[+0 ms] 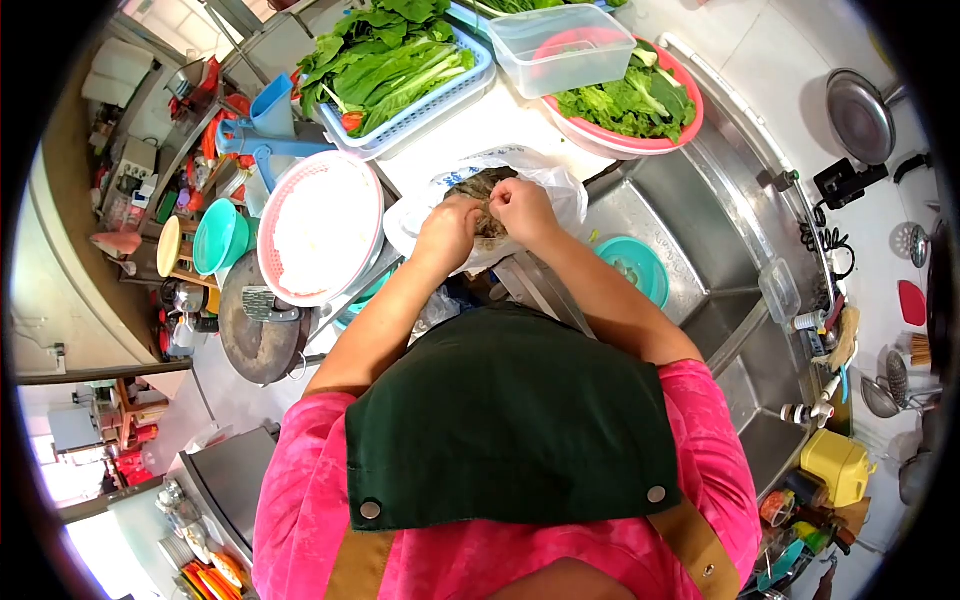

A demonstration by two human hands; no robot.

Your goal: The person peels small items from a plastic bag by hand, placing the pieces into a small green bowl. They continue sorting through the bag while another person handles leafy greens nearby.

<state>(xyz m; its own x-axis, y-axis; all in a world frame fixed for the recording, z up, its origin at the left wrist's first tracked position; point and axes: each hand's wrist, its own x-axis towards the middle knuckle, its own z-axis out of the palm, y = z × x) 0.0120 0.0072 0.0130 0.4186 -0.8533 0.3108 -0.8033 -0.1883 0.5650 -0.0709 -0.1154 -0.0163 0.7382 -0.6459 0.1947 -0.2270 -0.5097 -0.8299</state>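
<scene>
Both my hands are over an open white plastic bag (568, 197) with dark, grey-brown contents (480, 184) whose kind I cannot make out. My left hand (452, 228) has its fingers curled together at the contents' left side. Close beside it, my right hand (522, 208) is closed in a pinch, the fingertips nearly meeting those of the left. Whatever small thing lies between the fingers is too small to tell. To the right, in the sink, is a teal bowl (661, 277) with some pale, glossy pieces in it.
Left of the bag stands a pink basket (268, 225) heaped with white stuff. A cleaver (268, 304) lies on a round chopping board (250, 350). Leafy greens fill a blue basket (480, 80) and a pink basin (690, 110), with a clear container (562, 52) between. A steel sink (650, 205) runs along the right.
</scene>
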